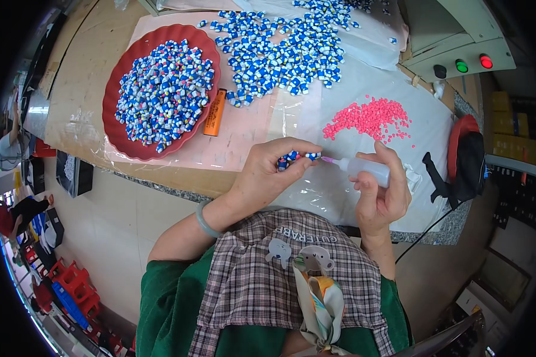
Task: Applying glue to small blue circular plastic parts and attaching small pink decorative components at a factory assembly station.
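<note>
My left hand [259, 175] is closed around several small blue-and-white pieces [288, 159], with one of them pinched at the fingertips. My right hand [387, 193] grips a translucent squeeze bottle [369, 170] lying nearly level. Its thin purple-pink nozzle points left, and the tip is at or very close to the pinched piece; contact is hard to tell. Just beyond the bottle, small bright pink pieces [369, 118] lie scattered on a white sheet. More blue-and-white pieces [280, 56] spread across the table farther back. A red scalloped bowl [111, 116] at left holds a heap of similar pieces, some showing pink bits.
An orange stick-shaped object [215, 113] lies against the bowl. At back right stands a pale machine housing [464, 56] with black, green and red buttons. A black-and-red bag-like item [465, 157] sits at the table's right edge, near a black cable [425, 232]. Other people are at far left.
</note>
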